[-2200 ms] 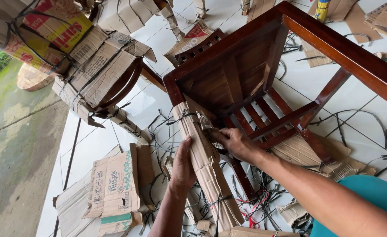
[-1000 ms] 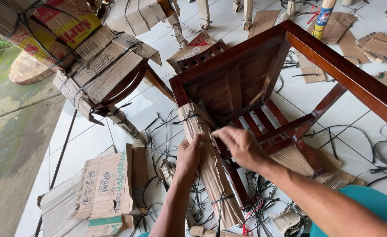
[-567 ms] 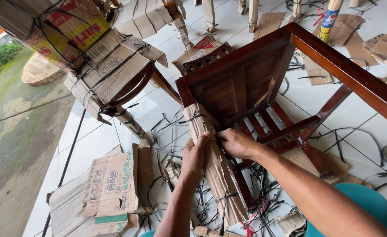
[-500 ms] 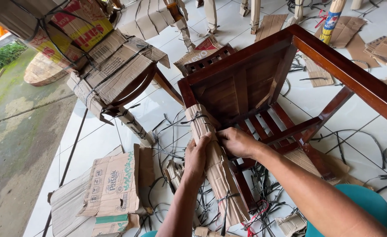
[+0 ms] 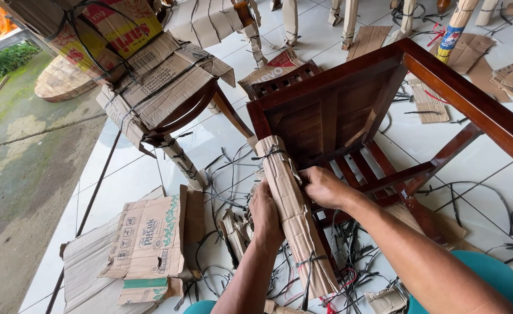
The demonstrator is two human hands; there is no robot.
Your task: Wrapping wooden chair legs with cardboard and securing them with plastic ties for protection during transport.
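Flattened carton (image 5: pixel 146 244) at near left on the white tiles, then left hand (image 5: pixel 266 212) pressed flat, fingers curled onto the cardboard-wrapped leg (image 5: pixel 294 212) of the overturned dark wooden chair (image 5: pixel 349 110), right hand (image 5: pixel 326 187) clamped on its far side.

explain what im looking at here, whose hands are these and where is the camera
The camera sits on a person's head and looks down, so both bare hands are that person's own. The left hand and the right hand press on a cardboard wrap bound with black straps around one leg of a dark wooden chair, which is turned over. Neither hand holds a tool. On the white tiled floor lie black strap offcuts and a flattened carton. At upper left stands another chair already wrapped in cardboard.
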